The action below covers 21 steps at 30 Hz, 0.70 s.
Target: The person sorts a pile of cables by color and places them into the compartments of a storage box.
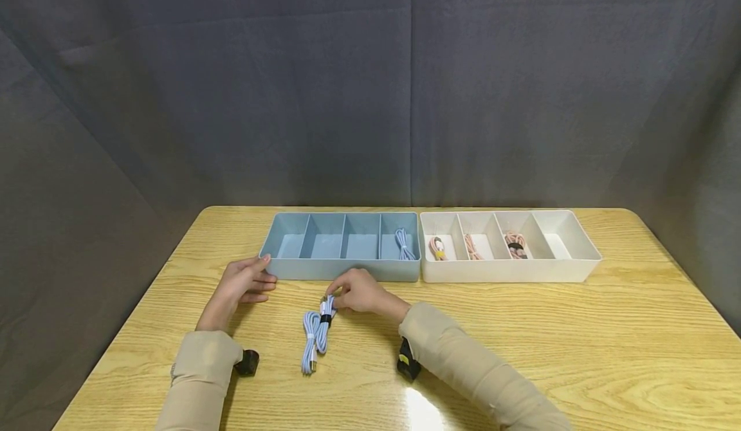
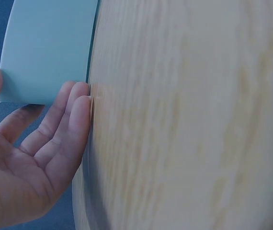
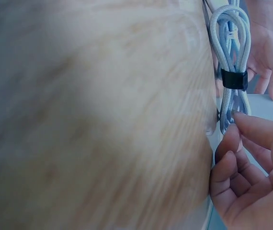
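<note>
My right hand (image 1: 360,291) pinches the upper end of a coiled light-blue USB cable (image 3: 234,52), bound with a black strap, between thumb and index finger. A second light-blue coiled cable (image 1: 309,341), with a white tie, lies against it on the table. My left hand (image 1: 238,289) rests at the front left corner of the blue divided box (image 1: 341,269), its fingers extended. In the left wrist view, the fingertips (image 2: 81,88) touch the box's corner and the thumb lies at its edge. One blue cable (image 1: 403,244) sits in the box's rightmost compartment.
Right beside the blue box stands a white divided box (image 1: 509,271). Its three left compartments each hold a pinkish coiled cable (image 1: 515,244). Both boxes stand toward the back of the wooden table (image 1: 654,354), before a grey curtain (image 1: 521,96).
</note>
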Each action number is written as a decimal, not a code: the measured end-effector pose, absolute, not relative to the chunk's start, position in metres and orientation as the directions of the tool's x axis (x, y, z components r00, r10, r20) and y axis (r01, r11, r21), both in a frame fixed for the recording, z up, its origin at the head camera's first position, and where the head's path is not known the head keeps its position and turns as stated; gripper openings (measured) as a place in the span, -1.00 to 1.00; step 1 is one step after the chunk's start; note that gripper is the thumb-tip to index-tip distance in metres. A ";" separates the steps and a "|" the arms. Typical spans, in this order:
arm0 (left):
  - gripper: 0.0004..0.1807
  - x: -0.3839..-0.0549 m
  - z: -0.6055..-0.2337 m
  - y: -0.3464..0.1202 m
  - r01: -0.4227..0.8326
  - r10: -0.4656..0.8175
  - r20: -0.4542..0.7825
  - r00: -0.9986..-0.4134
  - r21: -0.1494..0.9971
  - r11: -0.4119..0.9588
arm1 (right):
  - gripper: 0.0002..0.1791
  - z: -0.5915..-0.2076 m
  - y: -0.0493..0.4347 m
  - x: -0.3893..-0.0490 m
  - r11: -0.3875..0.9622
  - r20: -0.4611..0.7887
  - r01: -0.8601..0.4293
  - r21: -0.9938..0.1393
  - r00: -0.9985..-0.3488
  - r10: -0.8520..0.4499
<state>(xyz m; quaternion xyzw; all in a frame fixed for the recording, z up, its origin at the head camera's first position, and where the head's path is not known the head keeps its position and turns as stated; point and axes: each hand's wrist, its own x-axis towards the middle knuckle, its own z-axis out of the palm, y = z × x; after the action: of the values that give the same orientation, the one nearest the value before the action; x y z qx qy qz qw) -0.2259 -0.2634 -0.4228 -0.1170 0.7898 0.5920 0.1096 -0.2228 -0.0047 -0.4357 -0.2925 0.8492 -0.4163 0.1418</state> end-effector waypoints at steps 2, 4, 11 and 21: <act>-0.09 -0.226 -0.423 -0.264 -0.311 -0.046 -0.311 -0.949 0.912 0.268 | -0.81 -0.435 -0.004 -0.223 0.476 0.001 -0.373 -0.797 -0.788 -0.616; -0.09 -0.226 -0.422 -0.264 -0.319 -0.053 -0.317 -0.947 0.912 0.258 | -0.82 -0.435 -0.003 -0.223 0.471 -0.002 -0.368 -0.802 -0.787 -0.617; -0.04 -0.225 -0.423 -0.264 -0.309 -0.049 -0.307 -0.951 0.917 0.251 | -0.84 -0.434 0.003 -0.223 0.472 0.001 -0.379 -0.796 -0.780 -0.626; -0.08 -0.226 -0.425 -0.265 -0.301 -0.034 -0.302 -0.953 0.920 0.252 | -0.85 -0.430 0.015 -0.222 0.453 0.006 -0.373 -0.810 -0.777 -0.629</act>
<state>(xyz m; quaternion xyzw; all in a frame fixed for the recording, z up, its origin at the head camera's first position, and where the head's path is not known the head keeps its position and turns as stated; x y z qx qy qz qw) -0.2260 -0.2650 -0.4253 -0.1069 0.7835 0.6021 0.1108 -0.2220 0.0149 -0.4296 -0.2987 0.8391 -0.4295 0.1490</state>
